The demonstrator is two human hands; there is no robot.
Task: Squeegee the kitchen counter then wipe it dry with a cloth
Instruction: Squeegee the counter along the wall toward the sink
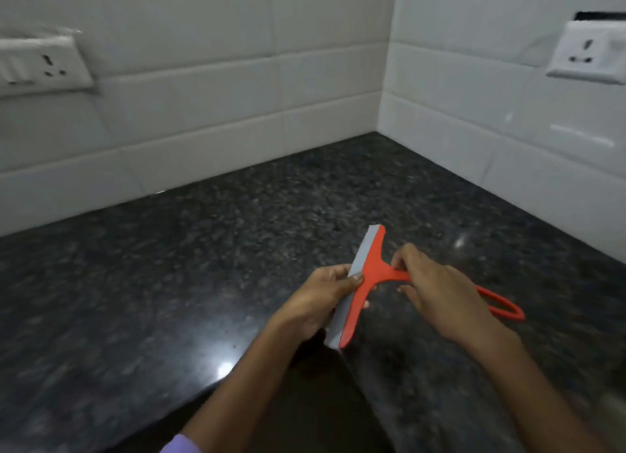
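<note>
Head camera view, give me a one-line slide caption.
Both hands, left and right, hold an orange squeegee above the granite counter.

arms: bare | left sleeve (179, 444): lilac, possibly short | jewellery: none visible

squeegee (367, 276) above counter (169, 283) corner, sockets (44, 63) on walls behind

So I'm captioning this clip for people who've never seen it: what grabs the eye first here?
The orange squeegee stands out, held above the dark speckled counter near the middle. The left hand pinches its grey blade and the right hand grips the handle. Behind, white tiled walls meet in a corner, with a socket at left and another at right.
</note>
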